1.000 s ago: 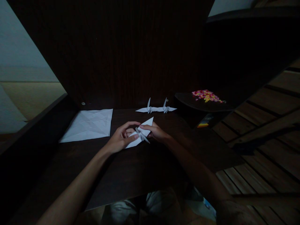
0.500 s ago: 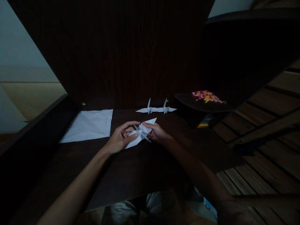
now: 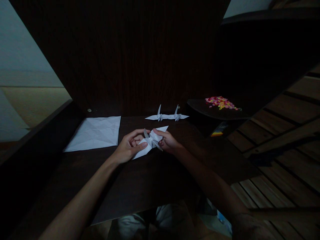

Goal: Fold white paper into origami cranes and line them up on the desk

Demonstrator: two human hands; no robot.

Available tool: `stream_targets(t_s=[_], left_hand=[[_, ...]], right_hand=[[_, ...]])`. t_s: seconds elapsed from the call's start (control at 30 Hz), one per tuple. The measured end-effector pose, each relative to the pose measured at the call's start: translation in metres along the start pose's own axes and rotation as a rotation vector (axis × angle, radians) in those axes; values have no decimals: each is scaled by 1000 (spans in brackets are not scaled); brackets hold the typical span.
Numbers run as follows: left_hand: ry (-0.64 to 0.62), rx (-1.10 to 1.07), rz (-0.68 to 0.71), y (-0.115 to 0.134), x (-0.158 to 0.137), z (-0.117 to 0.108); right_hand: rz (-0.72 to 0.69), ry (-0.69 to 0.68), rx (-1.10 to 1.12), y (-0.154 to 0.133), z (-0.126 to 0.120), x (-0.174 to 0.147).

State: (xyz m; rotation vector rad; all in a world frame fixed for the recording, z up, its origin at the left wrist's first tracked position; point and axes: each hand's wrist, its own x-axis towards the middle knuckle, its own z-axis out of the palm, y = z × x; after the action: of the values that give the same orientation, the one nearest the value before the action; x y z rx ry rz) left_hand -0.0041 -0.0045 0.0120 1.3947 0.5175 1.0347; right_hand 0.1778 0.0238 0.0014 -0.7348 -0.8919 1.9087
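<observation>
Both of my hands hold a white origami crane [image 3: 142,149] above the dark desk. My left hand [image 3: 127,146] grips its left wing, thumb on top and fingers curled behind. On the other side, my right hand [image 3: 169,141] pinches the right wing, with the thumb over the paper. A pointed flap stands up beside my left fingers, and another point sticks out toward the lower right. Behind my hands, two more white paper cranes [image 3: 168,117] stand side by side against the back panel, their wings spread.
Creased white paper sheets [image 3: 93,133] lie at the desk's left, beside a dark side board [image 3: 37,130]. At the right, a small curved shelf [image 3: 200,108] bears a heap of pink, red and yellow bits [image 3: 221,102]. Wooden slats [image 3: 295,113] run along the far right.
The crane has tilted slightly in my hands, and its upright flap stands out more. Both hands keep their grip almost in place.
</observation>
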Motion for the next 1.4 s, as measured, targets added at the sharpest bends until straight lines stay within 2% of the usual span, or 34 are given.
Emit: stream_targets(t_s=[0.27,0.5,1.4], left_hand=[[3,37,-36,-1,-1,-2],[4,30,-33,-2,-1,-2],[-7,-21,-48,-4,-1,-3]], right_hand=[[-23,-8,-7,1,-2,1],[-38,55,1,-1,2,-1],[-83,47,-17,-4,0,-1]])
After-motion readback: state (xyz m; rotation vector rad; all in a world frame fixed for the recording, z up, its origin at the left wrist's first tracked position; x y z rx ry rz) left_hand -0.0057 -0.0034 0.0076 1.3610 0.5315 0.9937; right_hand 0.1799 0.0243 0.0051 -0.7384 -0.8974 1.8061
